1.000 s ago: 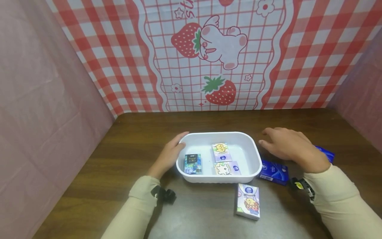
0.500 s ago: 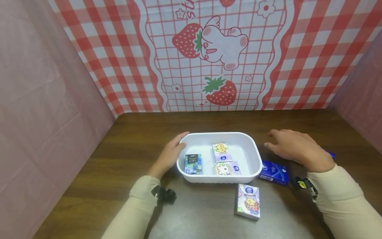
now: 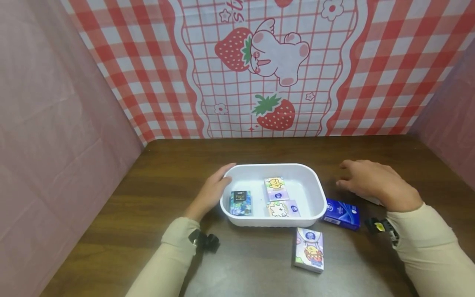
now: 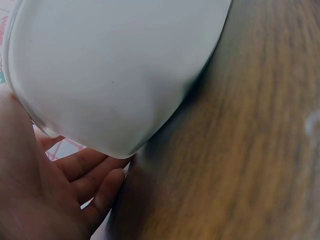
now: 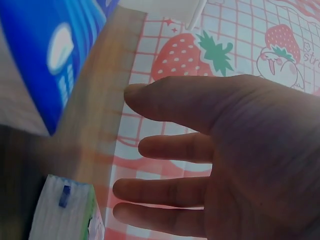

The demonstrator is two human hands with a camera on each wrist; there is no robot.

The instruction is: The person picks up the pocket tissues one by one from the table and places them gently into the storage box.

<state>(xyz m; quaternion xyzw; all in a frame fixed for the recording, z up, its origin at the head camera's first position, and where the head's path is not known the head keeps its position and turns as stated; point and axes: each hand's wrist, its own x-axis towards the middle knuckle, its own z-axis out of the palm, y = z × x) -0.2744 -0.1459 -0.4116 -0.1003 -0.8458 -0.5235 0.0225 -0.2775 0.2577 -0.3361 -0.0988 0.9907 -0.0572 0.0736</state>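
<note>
My left hand (image 3: 209,194) grips the left end of a white plastic tub (image 3: 274,222), thumb at the rim and fingers outside, as the left wrist view also shows. Inside the tub lie a dark blue-green tissue pack (image 3: 241,204) and two pale cartoon tissue packs, one yellow-figured (image 3: 276,189), one white-figured (image 3: 281,209). To the right of the tub, my right hand (image 3: 378,184) hovers with fingers apart and nothing held. Beneath it shows the edge of a pale tissue pack (image 3: 372,200), mostly hidden; the right wrist view shows a pale pack's side (image 5: 62,210) below the fingers.
A blue tissue pack (image 3: 342,213) lies against the tub's right front corner. Another cartoon tissue pack (image 3: 309,250) lies in front of the tub on the brown wooden table (image 3: 148,247). A red checked strawberry cloth (image 3: 274,62) hangs behind.
My right hand has moved rightward, away from the tub. It now covers the far-right blue pack, and a pale pack's edge shows under it. The left hand keeps its hold.
</note>
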